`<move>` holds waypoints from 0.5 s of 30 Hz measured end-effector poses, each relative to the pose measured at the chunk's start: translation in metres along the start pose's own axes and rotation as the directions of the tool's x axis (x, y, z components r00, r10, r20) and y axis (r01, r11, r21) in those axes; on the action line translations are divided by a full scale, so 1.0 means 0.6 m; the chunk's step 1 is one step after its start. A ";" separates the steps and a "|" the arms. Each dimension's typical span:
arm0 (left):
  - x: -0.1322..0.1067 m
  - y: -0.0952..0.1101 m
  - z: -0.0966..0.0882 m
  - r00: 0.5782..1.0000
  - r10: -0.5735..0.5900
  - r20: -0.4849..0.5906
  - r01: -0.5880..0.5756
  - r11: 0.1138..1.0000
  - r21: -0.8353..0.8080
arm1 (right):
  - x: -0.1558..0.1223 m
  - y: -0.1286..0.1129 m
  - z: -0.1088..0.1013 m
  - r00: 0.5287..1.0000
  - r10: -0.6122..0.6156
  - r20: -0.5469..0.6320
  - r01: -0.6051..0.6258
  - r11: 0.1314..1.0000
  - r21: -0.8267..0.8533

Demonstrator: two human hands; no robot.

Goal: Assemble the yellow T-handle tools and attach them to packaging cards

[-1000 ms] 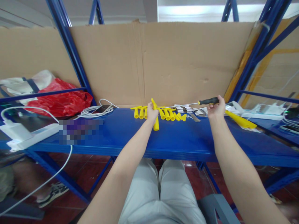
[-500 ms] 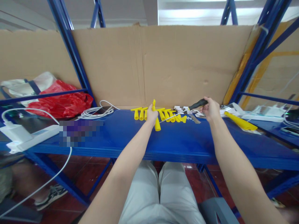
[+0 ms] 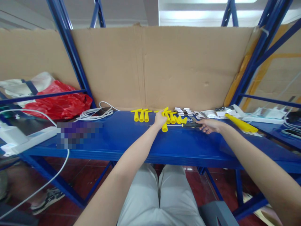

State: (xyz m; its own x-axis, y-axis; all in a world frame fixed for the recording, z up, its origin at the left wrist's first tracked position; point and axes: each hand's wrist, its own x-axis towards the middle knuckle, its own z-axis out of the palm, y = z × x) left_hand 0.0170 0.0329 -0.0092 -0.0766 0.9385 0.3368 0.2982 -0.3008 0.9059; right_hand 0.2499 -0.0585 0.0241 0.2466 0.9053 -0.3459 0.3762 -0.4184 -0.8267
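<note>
My left hand [image 3: 160, 119] is closed around a T-shaped yellow plastic part [image 3: 165, 128], its tube end toward me. Low over the blue table lies a long screwdriver [image 3: 191, 125], its thin shaft pointing left and running behind the held part. My right hand [image 3: 210, 126] has its thumb and fingers around the end of the black handle. Three more yellow T-shaped parts [image 3: 141, 116] stand in a row to the left. Others [image 3: 173, 119] sit close behind my left hand, and small yellow pieces [image 3: 182, 120] lie near the shaft.
Dark-and-white packets [image 3: 183, 112] lie against the cardboard wall [image 3: 178, 69]. A yellow rolled sheet [image 3: 242, 123] and a power strip [image 3: 265, 119] are at right. At left are a coiled white cable [image 3: 95, 114], a red bag [image 3: 61, 102] and another power strip [image 3: 35, 138].
The screwdriver has come down from a slant to nearly flat on the table as my right hand lowered. My left hand has shifted slightly right with the yellow part.
</note>
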 end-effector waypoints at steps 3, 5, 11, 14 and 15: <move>-0.003 0.010 0.003 0.998 0.045 0.040 -0.050 0.990 0.134 | -0.003 0.002 0.007 1.000 -0.011 -0.010 0.011 0.996 -0.085; -0.005 0.017 0.002 0.996 0.063 0.070 -0.077 0.971 0.225 | -0.005 0.000 0.011 0.999 -0.024 -0.028 0.020 0.988 -0.156; -0.006 0.031 0.006 0.983 0.028 0.182 -0.111 0.879 0.464 | 0.000 -0.015 0.003 0.997 -0.051 -0.052 0.026 0.918 -0.395; -0.006 0.034 0.011 0.975 -0.002 0.220 -0.113 0.852 0.511 | 0.009 -0.032 -0.026 0.996 -0.065 -0.059 0.026 0.859 -0.512; -0.006 0.034 0.012 0.974 -0.005 0.227 -0.116 0.849 0.515 | 0.013 -0.039 -0.039 0.996 -0.063 -0.066 0.016 0.831 -0.556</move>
State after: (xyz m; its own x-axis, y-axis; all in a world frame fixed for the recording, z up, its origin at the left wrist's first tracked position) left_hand 0.0301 0.0245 0.0062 0.1397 0.9539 0.2656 0.7524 -0.2766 0.5978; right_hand 0.2639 -0.0435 0.0513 0.2807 0.9231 -0.2629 0.8134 -0.3742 -0.4455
